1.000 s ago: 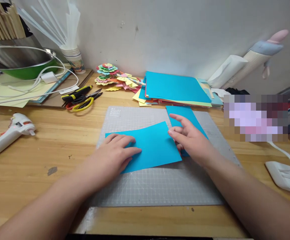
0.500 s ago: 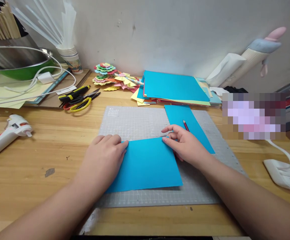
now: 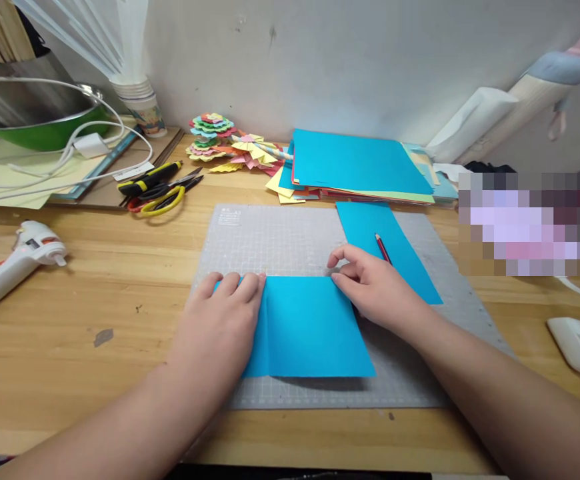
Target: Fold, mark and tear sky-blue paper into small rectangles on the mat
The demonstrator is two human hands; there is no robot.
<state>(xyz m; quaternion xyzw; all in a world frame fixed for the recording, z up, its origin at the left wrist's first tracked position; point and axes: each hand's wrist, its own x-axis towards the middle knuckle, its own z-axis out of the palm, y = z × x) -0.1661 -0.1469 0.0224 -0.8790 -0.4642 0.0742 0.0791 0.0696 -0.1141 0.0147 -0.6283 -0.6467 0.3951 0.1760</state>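
A blue sheet of paper [image 3: 315,333] lies over the grey cutting mat [image 3: 280,233], with a faint vertical crease beside my left hand [image 3: 225,320]. That hand covers the sheet's left part and holds it down, its bent fingers at the top edge. At the top right corner, my right hand [image 3: 365,280] pinches the paper between thumb and fingers. The sheet's right side is lifted a little, casting a shadow below. Behind my right hand lies a blue paper strip [image 3: 405,260], with a dark red pencil [image 3: 383,248] on it.
Blue sheets top a paper stack [image 3: 355,160] by the wall, beside folded paper flowers [image 3: 210,137]. Scissors [image 3: 165,200] and a yellow-black cutter [image 3: 150,179] lie at left, above a glue gun [image 3: 25,257]. A white power strip [image 3: 577,343] is at right.
My left hand has shifted slightly right across the sheet, and a crease now shows beside it. The right hand keeps its pinch on the corner. The view has shifted a little.
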